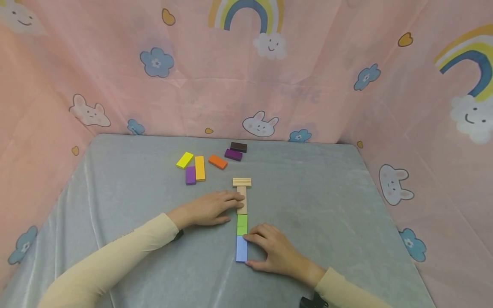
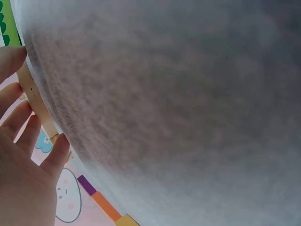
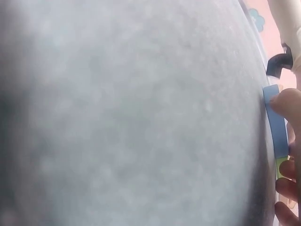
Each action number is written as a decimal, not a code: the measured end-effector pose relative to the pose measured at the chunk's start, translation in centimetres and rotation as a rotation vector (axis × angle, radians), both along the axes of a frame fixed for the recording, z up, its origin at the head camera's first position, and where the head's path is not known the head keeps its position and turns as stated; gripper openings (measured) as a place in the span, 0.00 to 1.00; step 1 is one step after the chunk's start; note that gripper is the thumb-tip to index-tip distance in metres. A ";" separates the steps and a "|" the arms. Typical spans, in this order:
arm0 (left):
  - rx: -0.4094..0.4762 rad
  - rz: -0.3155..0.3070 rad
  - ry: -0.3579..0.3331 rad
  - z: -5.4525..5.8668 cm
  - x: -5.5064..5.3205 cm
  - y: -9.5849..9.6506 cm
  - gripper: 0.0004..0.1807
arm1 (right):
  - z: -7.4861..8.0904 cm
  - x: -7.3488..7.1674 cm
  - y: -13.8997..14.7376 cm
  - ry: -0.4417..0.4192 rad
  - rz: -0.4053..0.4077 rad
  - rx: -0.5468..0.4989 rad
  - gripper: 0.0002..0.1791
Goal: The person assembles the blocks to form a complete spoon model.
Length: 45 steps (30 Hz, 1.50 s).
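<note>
A straight row of flat wooden blocks runs away from me in the head view: a blue block (image 1: 241, 249) nearest, a green block (image 1: 242, 224), then a plain wood block (image 1: 242, 208). A ridged plain piece (image 1: 242, 182) lies crosswise at the far end. My left hand (image 1: 209, 208) reaches in from the left, its extended fingertips on the plain wood block. From the right, my right hand (image 1: 279, 252) holds the blue block, thumb at its near corner and index finger by the green joint. The right wrist view shows the thumb against the blue block (image 3: 276, 125).
Behind the row lie loose blocks: yellow (image 1: 185, 160), amber (image 1: 200, 168), violet (image 1: 190, 175), orange (image 1: 218, 162), dark purple (image 1: 233, 155) and dark brown (image 1: 239, 147). Grey cloth (image 1: 319, 205) covers the table, and a pink patterned curtain (image 1: 308, 85) hangs around its back and sides.
</note>
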<state>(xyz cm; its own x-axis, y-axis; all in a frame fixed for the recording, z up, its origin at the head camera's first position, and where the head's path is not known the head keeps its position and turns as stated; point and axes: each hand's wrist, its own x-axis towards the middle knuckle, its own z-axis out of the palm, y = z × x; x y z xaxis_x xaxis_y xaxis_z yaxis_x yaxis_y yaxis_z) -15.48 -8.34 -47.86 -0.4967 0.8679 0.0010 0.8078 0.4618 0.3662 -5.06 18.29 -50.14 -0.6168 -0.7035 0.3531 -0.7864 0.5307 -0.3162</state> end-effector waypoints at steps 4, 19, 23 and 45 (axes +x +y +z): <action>-0.009 0.006 0.001 -0.1 0.0 0.0 0.26 | 0.0 0.0 0.1 0.011 0.005 0.017 0.30; 0.009 0.003 -0.014 0.5 0.2 0.1 0.26 | 0.6 -0.1 0.2 0.029 -0.005 0.047 0.30; 0.014 0.006 -0.020 0.5 0.2 0.1 0.26 | 0.7 -0.1 0.2 0.015 -0.017 0.058 0.30; 0.008 0.006 -0.002 0.2 0.2 0.1 0.25 | 0.8 -0.1 0.4 0.014 0.000 0.057 0.34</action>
